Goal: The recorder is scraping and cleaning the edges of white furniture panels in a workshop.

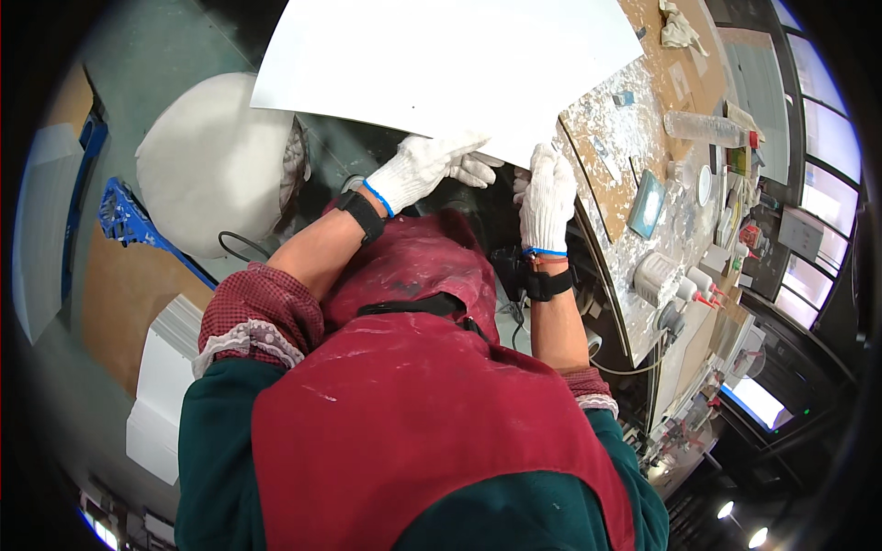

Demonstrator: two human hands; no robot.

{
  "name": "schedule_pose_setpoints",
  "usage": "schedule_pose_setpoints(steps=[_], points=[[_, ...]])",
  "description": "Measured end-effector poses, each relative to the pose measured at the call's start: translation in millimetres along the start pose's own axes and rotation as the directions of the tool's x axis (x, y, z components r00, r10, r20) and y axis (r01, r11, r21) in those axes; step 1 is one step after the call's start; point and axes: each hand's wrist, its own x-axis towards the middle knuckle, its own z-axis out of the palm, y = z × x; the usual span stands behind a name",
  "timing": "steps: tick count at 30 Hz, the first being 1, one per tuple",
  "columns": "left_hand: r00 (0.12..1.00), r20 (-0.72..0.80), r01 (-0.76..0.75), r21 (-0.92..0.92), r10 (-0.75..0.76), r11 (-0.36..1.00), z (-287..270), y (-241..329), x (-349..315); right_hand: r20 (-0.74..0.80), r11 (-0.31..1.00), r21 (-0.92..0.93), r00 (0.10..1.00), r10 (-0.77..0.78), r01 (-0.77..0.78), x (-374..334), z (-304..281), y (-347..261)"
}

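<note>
A large, stiff-looking white sheet (441,64) spreads out in front of me, its near edge close to my lap. At that edge is my left hand (430,172) in a white knit glove with a blue cuff, fingers closed around the border. My right hand (548,197), gloved the same way, pinches the sheet near its closest corner. The sheet covers part of both hands' fingertips. Black straps circle both wrists. Below the hands lies my dusty red apron (413,275).
To the right stands a paint-spattered workbench (602,119) holding a clear plastic bottle (703,129), a teal block (647,204), a white tub (657,278) and several glue bottles. A round white cushion-like top (207,165) stands at left, near a blue frame (138,220) and stacked white sheets (156,395).
</note>
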Motion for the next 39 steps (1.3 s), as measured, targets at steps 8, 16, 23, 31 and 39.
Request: schedule_pose_setpoints(steps=[8, 16, 23, 31, 39], points=[[0.999, 0.038, 0.021, -0.028, -0.020, 0.999, -5, -5, 5, -0.066, 0.992, -0.102, 0.994, -0.085, 0.078, 11, 4, 9], [0.998, 0.060, 0.038, -0.090, -0.032, 0.995, -8, -7, 8, -0.030, 0.914, 0.378, 0.985, 0.169, -0.145, 6, -15, 20], [0.996, 0.068, 0.056, -0.058, -0.052, 0.997, -12, -11, 12, -0.103, 0.894, 0.443, 0.994, -0.020, 0.064, -13, -37, 39], [0.995, 0.091, 0.027, 0.001, -0.027, 1.000, -18, -12, 7, -0.234, 0.957, 0.120, 0.944, -0.232, 0.265, -31, -15, 12], [0.987, 0.050, 0.147, 0.061, -0.150, 0.987, -18, -4, 5, -0.270, 0.992, 0.002, 0.956, -0.119, 0.124, -35, 11, 14]])
